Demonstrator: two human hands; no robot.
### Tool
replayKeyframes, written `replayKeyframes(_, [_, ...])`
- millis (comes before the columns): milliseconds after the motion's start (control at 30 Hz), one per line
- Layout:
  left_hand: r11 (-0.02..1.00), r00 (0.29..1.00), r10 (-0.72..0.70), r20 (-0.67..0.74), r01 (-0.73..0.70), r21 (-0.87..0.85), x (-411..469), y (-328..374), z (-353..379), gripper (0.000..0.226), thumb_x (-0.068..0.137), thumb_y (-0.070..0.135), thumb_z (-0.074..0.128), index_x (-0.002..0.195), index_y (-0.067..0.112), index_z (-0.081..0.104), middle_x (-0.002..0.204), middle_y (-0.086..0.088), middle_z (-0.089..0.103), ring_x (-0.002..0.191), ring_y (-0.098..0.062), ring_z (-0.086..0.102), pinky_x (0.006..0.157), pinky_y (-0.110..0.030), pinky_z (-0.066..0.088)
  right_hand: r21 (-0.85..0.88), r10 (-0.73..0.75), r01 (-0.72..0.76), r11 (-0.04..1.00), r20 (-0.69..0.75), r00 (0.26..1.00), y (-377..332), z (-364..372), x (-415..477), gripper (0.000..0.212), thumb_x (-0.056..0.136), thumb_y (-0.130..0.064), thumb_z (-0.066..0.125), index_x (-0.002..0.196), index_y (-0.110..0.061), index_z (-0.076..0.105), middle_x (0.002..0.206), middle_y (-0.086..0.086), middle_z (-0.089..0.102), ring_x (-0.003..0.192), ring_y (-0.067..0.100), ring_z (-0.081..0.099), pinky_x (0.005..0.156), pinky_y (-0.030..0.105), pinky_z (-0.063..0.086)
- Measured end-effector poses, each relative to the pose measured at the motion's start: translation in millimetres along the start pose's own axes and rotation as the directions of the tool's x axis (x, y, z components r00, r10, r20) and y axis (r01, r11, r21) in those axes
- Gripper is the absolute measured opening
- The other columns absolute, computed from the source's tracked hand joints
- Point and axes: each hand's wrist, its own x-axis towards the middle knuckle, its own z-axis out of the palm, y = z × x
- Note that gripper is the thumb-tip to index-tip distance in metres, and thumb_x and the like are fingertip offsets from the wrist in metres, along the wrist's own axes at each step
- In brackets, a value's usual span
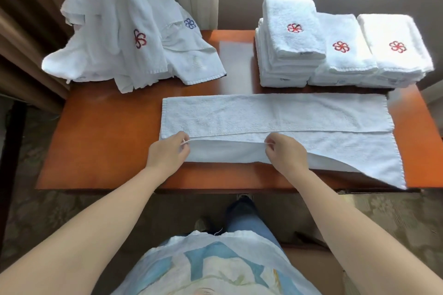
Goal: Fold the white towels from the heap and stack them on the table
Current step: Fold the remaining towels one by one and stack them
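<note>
two hands are on one towel (pixel 275 112), which lies lengthwise across the middle of the table (pixel 100 139), and i place everything else from that towel. the left hand (pixel 167 151) and the right hand (pixel 285 151) each pinch its near hem between thumb and curled fingertips, the left at the towel's left end, the right near its middle. i read this as the lengthwise fold in thirds: the far long edge already lies folded in to a seam along the middle, and the near hem is lifted off the wood and held just short of that seam. the towel's near right corner lies flat at the table's front edge, so the raised part slopes down toward it. the next move, as i judge it, calls for laying the hem along the seam, then shifting the right hand toward the right end to bring that loose corner over and smooth it square before any crosswise fold. counting: one towel in work; three stacks of folded towels just beyond its right half, side by side, the left stack (pixel 290 38) tallest, the middle stack (pixel 345 55) and right stack (pixel 395 48) lower, each topped by a red flower mark; one heap (pixel 124 31) of unfolded towels beyond its left end, where i see two flower marks but cannot tell how many towels are tangled in it.
</note>
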Motion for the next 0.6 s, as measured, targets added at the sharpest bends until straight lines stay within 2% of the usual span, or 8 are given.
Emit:
replayKeyframes(167, [0.999,0.997,-0.049,-0.064,0.049,0.004,42,10,-16,0.016,0.099,0.024,0.048,0.109,0.02,0.06,0.087,0.004,0.067,0.059,-0.014,0.054,0.047,-0.023,0.028,0.05,-0.004,0.004,0.999,-0.007,1.0,-6,-16,49,0.021,0.094,-0.014,0.05,0.106,-0.019,0.067,0.104,-0.004,0.071,0.096,0.022,0.063,0.069,0.032,0.045])
replayKeyframes(400, [0.982,0.978,-0.185,-0.098,0.189,0.029,103,16,-25,0.016,0.095,0.023,0.045,0.103,0.023,0.058,0.088,0.007,0.066,0.063,-0.02,0.054,0.052,-0.027,0.028,0.106,-0.073,0.067,0.992,0.047,0.996,-5,-26,125,0.025,0.094,-0.011,0.046,0.107,-0.018,0.066,0.104,-0.002,0.069,0.097,0.023,0.06,0.066,0.032,0.04])
replayKeyframes(467, [0.979,0.978,-0.187,-0.089,0.193,0.06,119,17,-24,0.017,0.095,0.022,0.045,0.103,0.022,0.06,0.092,0.007,0.066,0.069,-0.02,0.057,0.053,-0.028,0.032,0.113,-0.079,0.068,0.991,0.097,0.992,-4,-24,144,0.025,0.094,-0.012,0.046,0.107,-0.02,0.065,0.104,-0.004,0.068,0.098,0.021,0.06,0.066,0.032,0.041])
replayKeyframes(600, [0.964,0.975,-0.213,-0.06,0.22,0.149,143,19,-16,0.019,0.094,0.02,0.049,0.104,0.02,0.065,0.1,0.004,0.068,0.087,-0.02,0.06,0.067,-0.032,0.037,0.098,-0.1,0.083,0.992,0.194,0.976,1,-13,170,0.025,0.095,-0.014,0.047,0.109,-0.021,0.066,0.105,-0.004,0.069,0.099,0.02,0.06,0.064,0.03,0.037])
